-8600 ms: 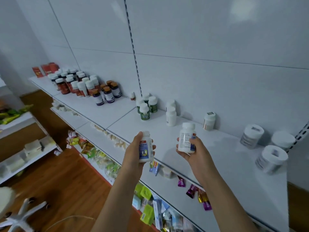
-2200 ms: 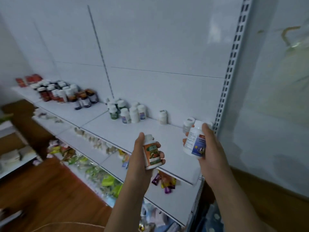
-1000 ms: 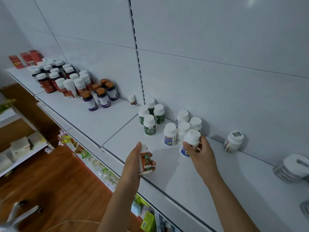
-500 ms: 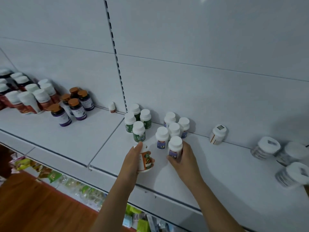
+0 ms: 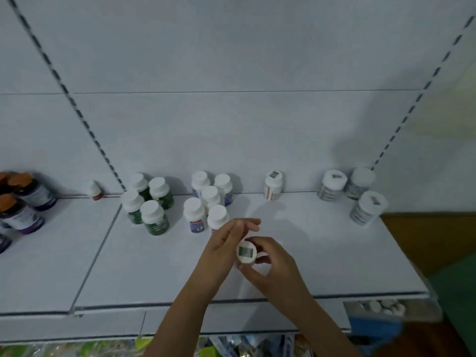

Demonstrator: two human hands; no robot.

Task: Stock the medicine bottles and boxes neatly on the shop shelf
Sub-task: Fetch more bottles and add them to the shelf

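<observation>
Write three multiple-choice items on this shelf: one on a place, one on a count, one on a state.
1. Where do the three big jars stand on the shelf?
A. at its right end
B. at its left end
C. at its front edge

2. How many green-label bottles are there?
A. two
B. four
C. seven

3. The sticker-capped bottle in front is
A. lying on its side
B. standing untouched
C. held by a hand

Key: 1 A, they cluster by the right upright; 2 B, four white caps stand in that group; 3 C, the right hand curls its fingers round it.
</observation>
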